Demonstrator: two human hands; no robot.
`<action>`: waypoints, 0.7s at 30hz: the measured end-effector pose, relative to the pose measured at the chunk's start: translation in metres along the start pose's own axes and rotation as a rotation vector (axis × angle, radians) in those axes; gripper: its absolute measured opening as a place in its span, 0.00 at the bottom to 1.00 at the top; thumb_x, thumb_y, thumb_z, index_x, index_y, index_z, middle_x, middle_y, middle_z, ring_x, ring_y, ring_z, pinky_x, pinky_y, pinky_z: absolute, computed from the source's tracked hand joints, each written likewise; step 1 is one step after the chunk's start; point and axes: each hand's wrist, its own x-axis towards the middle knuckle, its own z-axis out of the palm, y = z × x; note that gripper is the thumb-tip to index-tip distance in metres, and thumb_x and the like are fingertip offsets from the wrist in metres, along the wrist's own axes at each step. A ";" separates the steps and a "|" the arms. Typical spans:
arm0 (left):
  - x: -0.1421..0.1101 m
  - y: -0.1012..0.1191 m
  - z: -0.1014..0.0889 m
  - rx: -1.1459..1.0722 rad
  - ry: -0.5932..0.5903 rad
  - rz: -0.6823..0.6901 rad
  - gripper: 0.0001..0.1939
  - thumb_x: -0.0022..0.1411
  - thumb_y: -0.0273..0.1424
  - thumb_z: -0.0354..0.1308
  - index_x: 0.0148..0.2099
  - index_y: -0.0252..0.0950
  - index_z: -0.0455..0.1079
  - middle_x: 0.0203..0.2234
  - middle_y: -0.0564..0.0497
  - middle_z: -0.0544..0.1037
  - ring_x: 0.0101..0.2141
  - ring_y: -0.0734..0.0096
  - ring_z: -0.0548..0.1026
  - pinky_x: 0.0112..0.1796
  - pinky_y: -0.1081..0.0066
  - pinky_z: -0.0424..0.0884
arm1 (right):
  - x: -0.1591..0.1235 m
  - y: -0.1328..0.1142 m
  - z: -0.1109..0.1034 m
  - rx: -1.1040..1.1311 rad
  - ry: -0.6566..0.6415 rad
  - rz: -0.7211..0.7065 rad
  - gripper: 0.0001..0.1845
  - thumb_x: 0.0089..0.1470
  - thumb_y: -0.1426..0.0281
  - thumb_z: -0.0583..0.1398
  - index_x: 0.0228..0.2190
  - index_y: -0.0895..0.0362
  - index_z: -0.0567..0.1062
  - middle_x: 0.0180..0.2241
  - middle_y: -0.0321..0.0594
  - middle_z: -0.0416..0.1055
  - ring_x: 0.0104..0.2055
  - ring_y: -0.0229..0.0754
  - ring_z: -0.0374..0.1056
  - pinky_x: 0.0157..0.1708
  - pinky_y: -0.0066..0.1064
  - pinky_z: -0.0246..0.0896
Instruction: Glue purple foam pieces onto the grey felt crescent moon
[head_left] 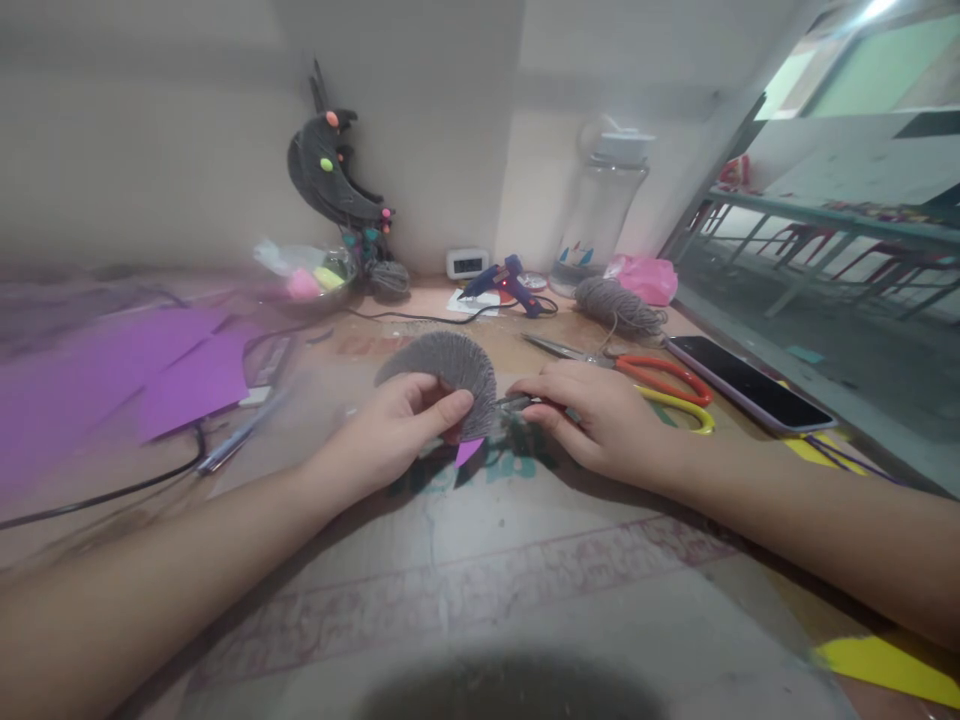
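My left hand (390, 430) is closed on a crescent (461, 362) wrapped in grey yarn, with the thumb pressed on its front. Bare purple card (470, 452) sticks out from its lower tip. Just to the right, my right hand (600, 415) pinches a small bunch of grey yarn (514, 403) beside the crescent's edge. Behind the right hand lie scissors (664, 376) with orange and yellow handles, blades pointing left. Farther back rests a ball of grey yarn (616, 305).
Purple card sheets (191, 380) and a pen (240, 440) lie at left. A glue gun (506, 284), small digital clock (467, 264) and glass jar (604, 215) stand at the back. A dark crescent decoration (322, 175) hangs on the wall. A phone (750, 385) lies at right.
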 end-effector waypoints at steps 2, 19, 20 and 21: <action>0.000 0.000 0.000 -0.007 0.007 -0.011 0.19 0.61 0.46 0.58 0.27 0.36 0.67 0.19 0.55 0.70 0.19 0.77 0.64 0.20 0.75 0.60 | 0.000 0.000 0.000 -0.018 0.016 -0.020 0.16 0.67 0.65 0.51 0.44 0.61 0.75 0.33 0.44 0.74 0.34 0.42 0.67 0.35 0.31 0.58; 0.001 -0.002 -0.002 -0.022 -0.028 -0.047 0.20 0.60 0.48 0.58 0.28 0.36 0.68 0.21 0.52 0.73 0.21 0.75 0.67 0.21 0.75 0.63 | 0.001 0.002 0.002 -0.061 0.051 -0.075 0.17 0.66 0.65 0.52 0.44 0.62 0.76 0.32 0.44 0.74 0.33 0.43 0.67 0.33 0.32 0.58; 0.001 -0.002 -0.002 -0.021 -0.037 -0.051 0.20 0.60 0.48 0.58 0.29 0.36 0.69 0.22 0.52 0.74 0.21 0.74 0.68 0.22 0.74 0.64 | 0.001 0.002 0.002 -0.063 0.051 -0.078 0.17 0.66 0.65 0.52 0.44 0.62 0.76 0.32 0.44 0.74 0.33 0.43 0.67 0.33 0.32 0.58; 0.001 -0.003 -0.003 -0.020 -0.045 -0.054 0.20 0.60 0.48 0.58 0.30 0.35 0.70 0.23 0.51 0.75 0.22 0.73 0.69 0.23 0.74 0.64 | 0.000 0.002 0.002 -0.062 0.048 -0.080 0.17 0.66 0.65 0.52 0.44 0.62 0.76 0.32 0.44 0.74 0.33 0.43 0.67 0.33 0.32 0.58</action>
